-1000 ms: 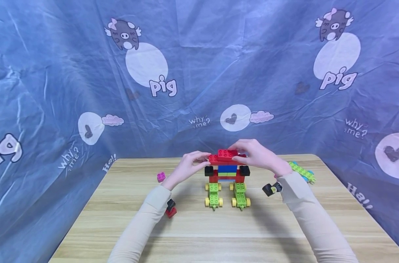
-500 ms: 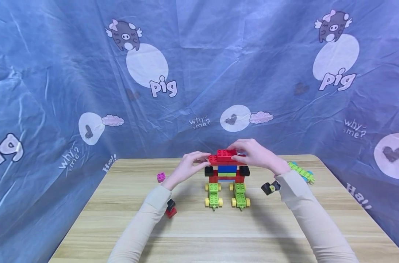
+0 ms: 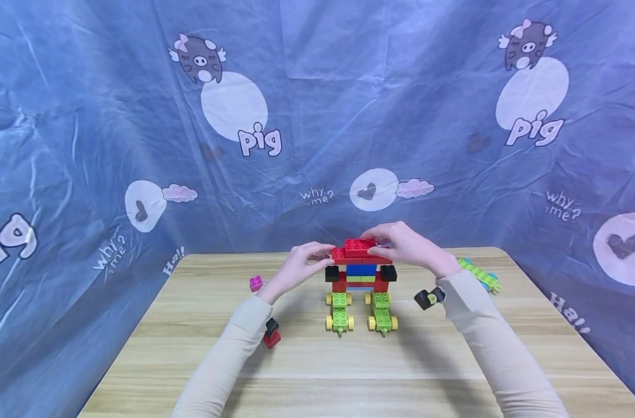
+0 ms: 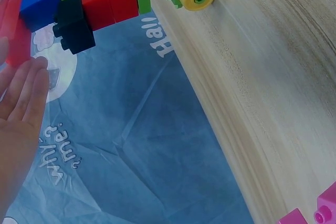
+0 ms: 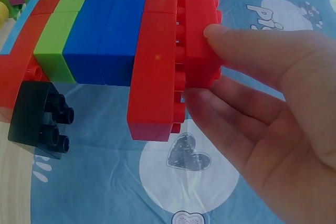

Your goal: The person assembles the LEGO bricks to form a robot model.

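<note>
Head: right hand [image 3: 405, 248] pinches the top brick [image 3: 357, 248] (red).

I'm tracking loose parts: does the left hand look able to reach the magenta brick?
Probably yes: the magenta brick lies uncovered on the tabletop near the left sleeve, though the left hand would first need to release the red brick it holds.

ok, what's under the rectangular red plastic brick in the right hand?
A row of red plastic bricks, near studs showing between; below that, blue plastic bricks. Underside of the held brick can't be seen.
</note>
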Available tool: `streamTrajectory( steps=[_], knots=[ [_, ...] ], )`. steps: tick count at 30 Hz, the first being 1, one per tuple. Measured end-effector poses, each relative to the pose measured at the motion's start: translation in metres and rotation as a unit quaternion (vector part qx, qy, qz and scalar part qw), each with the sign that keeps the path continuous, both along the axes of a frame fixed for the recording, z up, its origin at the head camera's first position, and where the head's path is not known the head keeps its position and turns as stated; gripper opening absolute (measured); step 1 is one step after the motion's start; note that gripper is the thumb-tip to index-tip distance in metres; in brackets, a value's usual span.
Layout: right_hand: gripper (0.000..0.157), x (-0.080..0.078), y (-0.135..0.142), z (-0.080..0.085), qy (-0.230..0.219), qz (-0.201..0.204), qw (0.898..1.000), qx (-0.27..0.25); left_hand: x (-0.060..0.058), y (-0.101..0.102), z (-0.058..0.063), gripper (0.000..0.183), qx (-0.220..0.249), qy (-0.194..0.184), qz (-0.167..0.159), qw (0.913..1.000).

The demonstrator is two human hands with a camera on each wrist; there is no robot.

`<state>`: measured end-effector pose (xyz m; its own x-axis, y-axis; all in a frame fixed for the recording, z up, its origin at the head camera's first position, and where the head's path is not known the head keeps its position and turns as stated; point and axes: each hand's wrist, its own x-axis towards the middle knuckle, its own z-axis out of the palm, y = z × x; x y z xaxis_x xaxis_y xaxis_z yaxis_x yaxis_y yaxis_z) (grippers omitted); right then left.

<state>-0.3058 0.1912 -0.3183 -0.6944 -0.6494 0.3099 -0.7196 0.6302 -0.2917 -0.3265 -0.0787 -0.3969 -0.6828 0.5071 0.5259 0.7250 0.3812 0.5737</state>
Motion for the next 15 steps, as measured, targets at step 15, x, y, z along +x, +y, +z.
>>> streamTrajectory(
  steps=[15],
  knots=[
    [0.034, -0.0001, 0.0025, 0.0, 0.01, 0.008, 1.0, 0.001, -0.001, -0.0002, -0.0008, 0.034, -0.007, 0.006, 0.004, 0.9999]
  ],
)
